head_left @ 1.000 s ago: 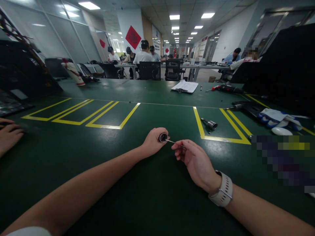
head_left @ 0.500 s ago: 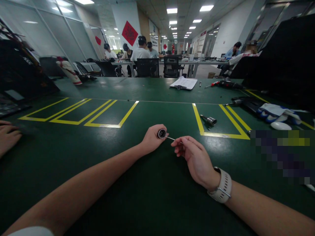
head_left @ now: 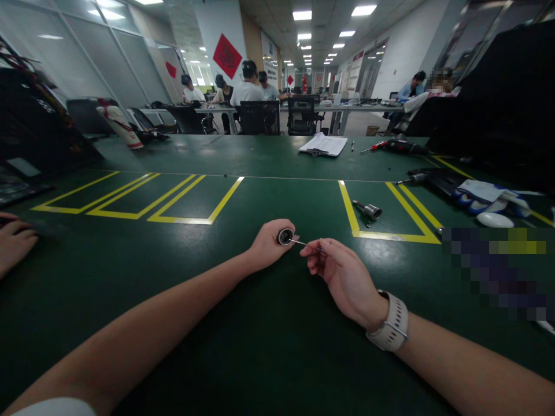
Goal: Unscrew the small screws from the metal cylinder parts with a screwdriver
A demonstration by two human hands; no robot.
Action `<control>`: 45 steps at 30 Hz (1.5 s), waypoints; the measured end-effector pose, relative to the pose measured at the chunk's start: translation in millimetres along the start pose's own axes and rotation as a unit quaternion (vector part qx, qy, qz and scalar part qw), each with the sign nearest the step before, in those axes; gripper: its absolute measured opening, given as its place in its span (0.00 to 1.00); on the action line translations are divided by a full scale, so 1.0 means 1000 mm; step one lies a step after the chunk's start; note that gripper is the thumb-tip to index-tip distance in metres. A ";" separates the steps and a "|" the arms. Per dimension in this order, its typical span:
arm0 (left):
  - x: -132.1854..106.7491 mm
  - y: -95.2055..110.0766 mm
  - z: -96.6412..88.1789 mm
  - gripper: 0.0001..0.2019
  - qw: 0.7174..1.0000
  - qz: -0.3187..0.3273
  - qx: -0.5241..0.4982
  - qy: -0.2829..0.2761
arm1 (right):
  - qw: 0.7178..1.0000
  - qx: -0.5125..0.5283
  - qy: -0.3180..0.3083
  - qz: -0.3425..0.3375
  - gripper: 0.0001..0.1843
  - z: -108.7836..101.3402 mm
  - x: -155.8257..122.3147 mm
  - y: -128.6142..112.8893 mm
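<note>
Just above the green bench (head_left: 182, 323), left hand (head_left: 267, 247) clenched on small metal part (head_left: 285, 236), right hand (head_left: 342, 276) pinching thin pin (head_left: 304, 244) at its opening; pinch looks slight, pin could slip, bend or drop.

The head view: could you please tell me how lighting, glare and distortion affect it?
In the head view, ceiling lights give even light and a soft sheen on the green table; the head view bows at its edges, wide-angle; the left hand on the round part and the right hand on the thin pin read sharp; a pixelated block masks the right side.
</note>
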State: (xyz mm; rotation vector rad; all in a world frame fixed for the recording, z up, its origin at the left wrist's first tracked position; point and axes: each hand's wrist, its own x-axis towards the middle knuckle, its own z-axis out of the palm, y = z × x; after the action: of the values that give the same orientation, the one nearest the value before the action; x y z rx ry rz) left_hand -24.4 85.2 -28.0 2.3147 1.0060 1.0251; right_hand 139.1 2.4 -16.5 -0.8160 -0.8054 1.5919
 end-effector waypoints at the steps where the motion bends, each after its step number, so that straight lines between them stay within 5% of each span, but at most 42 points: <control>1: 0.000 0.000 0.000 0.09 1.000 0.000 -0.006 -0.001 | 1.000 -0.002 0.000 -0.003 0.09 0.001 0.000 0.000; 7: 0.000 -0.001 0.001 0.09 1.000 -0.012 -0.012 -0.001 | 0.999 -0.031 0.009 -0.034 0.09 0.004 -0.003 0.002; 13: 0.000 0.000 0.000 0.07 0.996 0.001 0.093 -0.001 | 0.993 -0.103 0.009 -0.052 0.10 0.005 -0.007 0.004; 26: -0.001 -0.002 0.001 0.09 1.000 0.005 -0.017 0.010 | 0.997 0.060 -0.018 0.042 0.10 -0.003 0.004 0.000; 34: 0.000 -0.002 0.001 0.08 0.998 0.013 0.064 0.011 | 0.999 -0.027 0.015 -0.020 0.09 0.002 -0.002 0.002; 45: 0.000 -0.002 0.000 0.09 0.999 0.022 0.047 0.001 | 0.999 0.033 -0.001 0.034 0.10 -0.004 0.005 -0.001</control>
State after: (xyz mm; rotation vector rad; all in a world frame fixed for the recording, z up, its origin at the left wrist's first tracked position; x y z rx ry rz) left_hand -25.4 86.5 -29.8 2.4209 1.0288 1.0174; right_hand 142.2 7.3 -18.2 -0.8013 -0.7288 1.6721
